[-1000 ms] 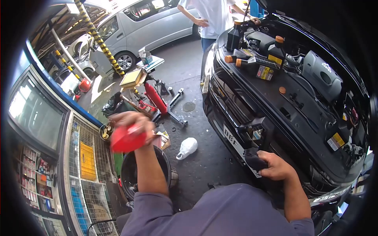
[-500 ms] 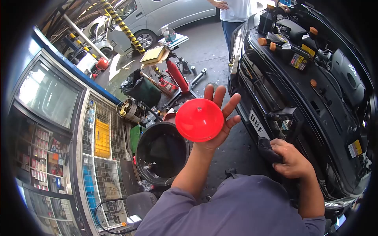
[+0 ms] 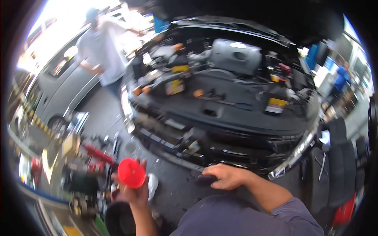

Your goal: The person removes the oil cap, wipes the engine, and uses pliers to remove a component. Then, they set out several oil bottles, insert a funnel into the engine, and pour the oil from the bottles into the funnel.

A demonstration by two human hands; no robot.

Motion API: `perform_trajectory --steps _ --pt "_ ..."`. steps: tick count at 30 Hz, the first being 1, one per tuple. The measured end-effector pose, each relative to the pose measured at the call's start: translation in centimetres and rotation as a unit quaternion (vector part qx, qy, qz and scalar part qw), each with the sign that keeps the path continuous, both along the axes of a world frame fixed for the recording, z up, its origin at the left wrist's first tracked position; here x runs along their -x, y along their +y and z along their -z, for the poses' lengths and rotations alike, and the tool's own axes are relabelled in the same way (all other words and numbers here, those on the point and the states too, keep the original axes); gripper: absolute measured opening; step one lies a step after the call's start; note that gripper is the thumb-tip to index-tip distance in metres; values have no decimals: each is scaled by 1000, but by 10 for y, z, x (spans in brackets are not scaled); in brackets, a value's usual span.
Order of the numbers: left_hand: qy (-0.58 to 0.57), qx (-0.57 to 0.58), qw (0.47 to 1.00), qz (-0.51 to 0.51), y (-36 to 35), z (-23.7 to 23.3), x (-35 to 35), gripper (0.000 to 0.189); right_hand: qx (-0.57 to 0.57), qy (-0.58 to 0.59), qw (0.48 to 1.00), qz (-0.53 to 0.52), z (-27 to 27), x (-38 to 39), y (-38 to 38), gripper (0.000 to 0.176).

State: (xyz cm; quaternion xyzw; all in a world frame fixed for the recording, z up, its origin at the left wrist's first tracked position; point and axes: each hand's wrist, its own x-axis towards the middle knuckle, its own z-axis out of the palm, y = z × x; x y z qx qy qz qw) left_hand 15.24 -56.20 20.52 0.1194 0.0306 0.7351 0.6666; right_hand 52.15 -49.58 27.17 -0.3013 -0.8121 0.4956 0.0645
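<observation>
Apparently a carrying step: toward seven o'clock the left hand (image 3: 136,192) holds a red funnel (image 3: 132,173), fingers behind it; toward five, the right hand (image 3: 227,177) grips dark cloth (image 3: 202,179). Moving either calls for steadiness.

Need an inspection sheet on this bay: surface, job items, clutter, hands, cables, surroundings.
Surface: dark floor, pale specks on it.
Job's things: red funnel, raised in the left hand; black item, blurred, in the right hand; black car, hood up.
Clutter: orange-capped bottle and yellow-labelled bottle at the engine bay; white bag and red cylinder to the left.
Grippers: two bare hands, both occupied.
Cables: none clearly made out; engine bay blurred.
Surroundings: silver van and person in a white shirt at left; person in blue at far right.
</observation>
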Motion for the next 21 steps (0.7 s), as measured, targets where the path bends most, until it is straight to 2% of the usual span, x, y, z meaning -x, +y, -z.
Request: perform_trajectory --steps 5,6,8,10,12,15,18,21 --pt "79 -69 994 -5 41 -29 -51 77 -14 96 971 216 0 -114 -23 61" --pt "96 -82 992 -12 52 -25 -60 77 103 215 943 234 -5 -139 -25 64" --pt "156 -78 984 -44 80 -21 -65 76 161 325 860 360 -27 -186 -43 64" --pt "156 -68 985 -7 102 -43 -96 72 57 385 812 435 -36 -238 -46 65" --pt "176 -39 984 3 124 -66 -126 69 -23 421 740 525 -42 -286 -40 66" --pt "256 -20 965 50 167 -99 -174 64 -110 427 679 587 -48 -349 -13 66" --pt "296 -20 949 105 233 -114 -217 63 -119 427 659 608 -39 -414 27 64" --pt "302 32 950 77 290 -145 -281 70 -96 465 652 591 -44 -457 73 62"
